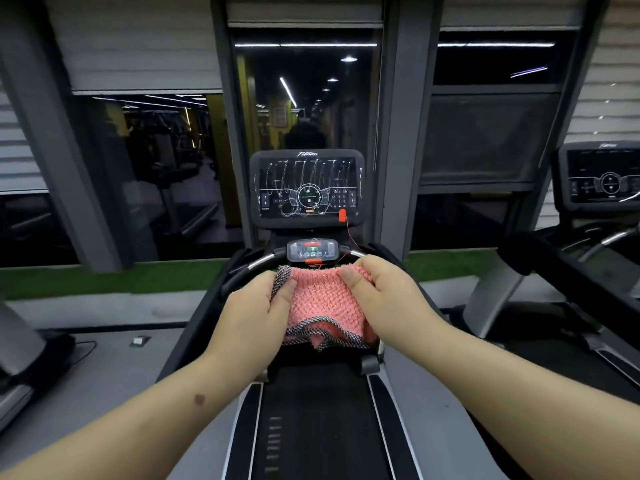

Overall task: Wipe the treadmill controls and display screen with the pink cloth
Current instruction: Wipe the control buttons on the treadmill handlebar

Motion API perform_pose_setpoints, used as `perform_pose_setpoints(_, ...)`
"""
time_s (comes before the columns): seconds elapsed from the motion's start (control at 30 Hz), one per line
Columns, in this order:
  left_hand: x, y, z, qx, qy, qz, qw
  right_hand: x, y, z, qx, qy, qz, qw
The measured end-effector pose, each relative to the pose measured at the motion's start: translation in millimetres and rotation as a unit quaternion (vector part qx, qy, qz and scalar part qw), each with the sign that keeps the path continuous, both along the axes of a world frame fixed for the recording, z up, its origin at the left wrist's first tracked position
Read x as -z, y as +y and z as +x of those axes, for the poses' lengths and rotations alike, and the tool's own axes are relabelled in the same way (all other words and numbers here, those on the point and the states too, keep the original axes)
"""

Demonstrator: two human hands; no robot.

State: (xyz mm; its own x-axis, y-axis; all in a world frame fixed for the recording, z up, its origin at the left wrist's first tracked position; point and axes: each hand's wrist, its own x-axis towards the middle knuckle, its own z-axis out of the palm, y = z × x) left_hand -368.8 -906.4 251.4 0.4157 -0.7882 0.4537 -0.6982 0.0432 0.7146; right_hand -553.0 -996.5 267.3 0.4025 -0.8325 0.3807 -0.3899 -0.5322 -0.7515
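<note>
Left hand (258,299) and right hand (377,289) both pinch the pink cloth (320,303), stretched crosswise between them just below the control pod (312,251); display screen (307,187) above it, unwiped; right hand nearer.

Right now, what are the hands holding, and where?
Both hold the pink knitted cloth: left hand grips its left edge, right hand its upper right corner.

Both bare forearms reach in from the near corners and converge at the centre. The left hand (256,306) curls with its thumb pinching the left edge of the pink cloth (318,303). The right hand (384,292) mirrors it, knuckles up, thumb pressed down over the cloth's far right corner.
</note>
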Motion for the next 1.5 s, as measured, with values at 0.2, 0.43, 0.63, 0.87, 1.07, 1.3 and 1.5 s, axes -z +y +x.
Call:
perform_pose_setpoints(0.2,-40,-43,17,0.002,-0.012,-0.01,1.0,-39,-45,15,-0.002,0.006,0.001,1.0)
perform_pose_setpoints(0.43,-43,-117,39,-0.005,-0.021,-0.002,1.0,-41,-120,38,-0.007,0.002,0.001,1.0)
perform_pose_setpoints(0.63,-12,-191,53,-0.018,0.01,0.033,0.999,-12,-204,55,-0.026,0.037,0.033,0.998)
perform_pose_setpoints(0.87,38,-261,64,-0.053,0.057,0.099,0.992,25,-288,74,-0.087,0.082,0.097,0.988)
perform_pose_setpoints(1.07,59,-299,76,-0.075,0.102,0.121,0.985,45,-335,97,-0.103,0.107,0.133,0.98)
perform_pose_setpoints(1.3,86,-339,116,-0.065,0.123,0.143,0.98,76,-377,138,-0.172,-0.011,0.291,0.941)
perform_pose_setpoints(1.5,106,-377,165,-0.034,0.107,0.148,0.983,96,-415,177,-0.17,-0.033,0.398,0.901)
